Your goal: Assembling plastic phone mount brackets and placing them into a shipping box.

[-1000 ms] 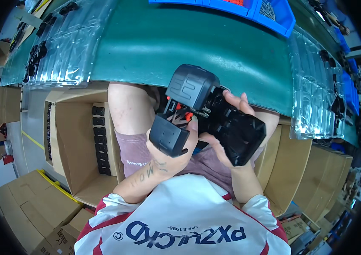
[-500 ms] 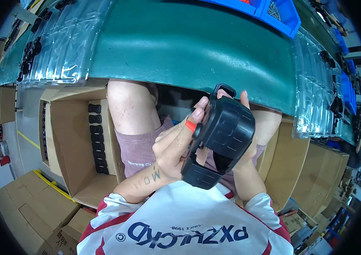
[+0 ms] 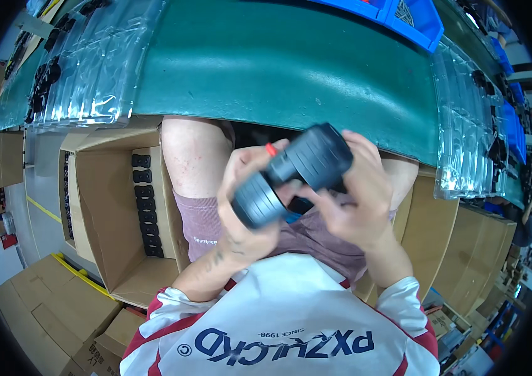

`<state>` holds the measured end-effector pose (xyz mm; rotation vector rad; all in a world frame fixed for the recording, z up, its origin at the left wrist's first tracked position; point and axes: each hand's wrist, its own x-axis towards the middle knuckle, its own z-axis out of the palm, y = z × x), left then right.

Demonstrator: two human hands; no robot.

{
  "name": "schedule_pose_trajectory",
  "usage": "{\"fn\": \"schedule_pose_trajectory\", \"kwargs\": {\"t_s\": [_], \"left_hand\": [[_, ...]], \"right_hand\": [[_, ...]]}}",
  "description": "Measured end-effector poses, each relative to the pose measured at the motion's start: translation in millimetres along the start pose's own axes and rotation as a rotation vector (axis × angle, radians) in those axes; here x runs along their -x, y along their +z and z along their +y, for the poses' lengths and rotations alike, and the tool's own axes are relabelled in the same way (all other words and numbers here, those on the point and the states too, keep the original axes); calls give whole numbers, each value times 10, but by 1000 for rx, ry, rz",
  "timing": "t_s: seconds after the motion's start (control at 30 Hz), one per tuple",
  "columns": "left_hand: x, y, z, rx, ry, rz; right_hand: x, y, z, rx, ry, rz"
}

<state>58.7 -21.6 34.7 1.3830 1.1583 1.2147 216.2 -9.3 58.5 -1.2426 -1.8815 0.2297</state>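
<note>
A black plastic housing (image 3: 317,155) with ribbed faces and a gap in its middle is tilted above my lap, slightly blurred. My left hand (image 3: 241,232) is closed around its lower left end. Beside those fingers a small red-orange piece (image 3: 271,149) shows at the housing's edge. At the upper right end, my right hand (image 3: 366,194) grips the housing, fingers behind it and thumb near the gap. The thumb is smeared by motion. What lies on the housing's underside is hidden.
The green bench top (image 3: 234,75) is just ahead of my knees. Clear plastic trays (image 3: 93,75) lie at its left, and another clear tray (image 3: 466,138) at its right. Blue bins (image 3: 413,25) with screws stand at the back. An open cardboard box (image 3: 106,207) holds black parts at my left.
The housing has turned and tipped, so its ribbed faces and gap now show differently. My left hand has moved up and left with it; my right hand has come into fuller view.
</note>
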Motion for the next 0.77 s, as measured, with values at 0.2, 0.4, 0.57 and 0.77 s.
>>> {"fn": "schedule_pose_trajectory", "kwargs": {"t_s": [0.2, 0.4, 0.57, 0.77], "left_hand": [[-176, -199, -62, 589, -233, -187], [-222, -222, -85, 785, -332, -247], [-216, -235, -53, 688, -359, -270], [-312, -266, -87, 18, 146, -338]], "right_hand": [[-144, -128, 157, -583, 423, -408], [-73, 72, 86, -673, 371, -259], [22, 25, 84, -640, 401, -230], [-68, 154, 102, -801, 239, 28]]}}
